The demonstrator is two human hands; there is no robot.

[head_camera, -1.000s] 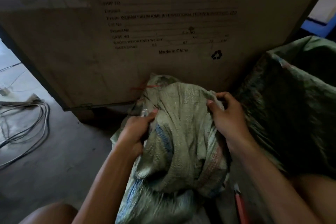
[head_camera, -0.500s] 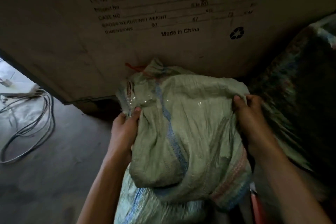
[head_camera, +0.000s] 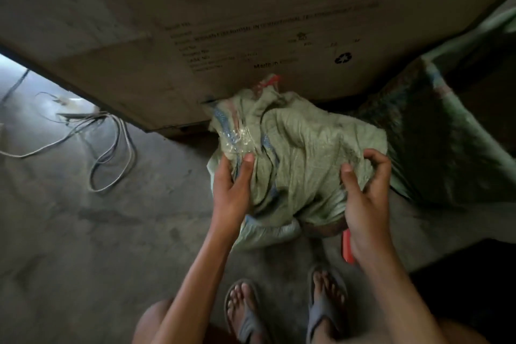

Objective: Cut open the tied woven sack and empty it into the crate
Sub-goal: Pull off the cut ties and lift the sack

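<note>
Woven sack (head_camera: 301,153) pinched by left hand (head_camera: 231,190); right hand (head_camera: 365,193) half-curled.

Pale green woven sack (head_camera: 301,153) slumped on concrete floor (head_camera: 97,232) against printed cardboard box (head_camera: 223,22), red tie (head_camera: 269,81) knotted at its neck, left hand (head_camera: 231,190) pressed on cloth, right hand (head_camera: 365,193) loosely curled at its edge, cables (head_camera: 111,142) coiled leftward.

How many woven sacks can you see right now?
2: the light green sack under both hands against the big carton, and a darker sack standing open to its right. Others may be hidden.
</note>
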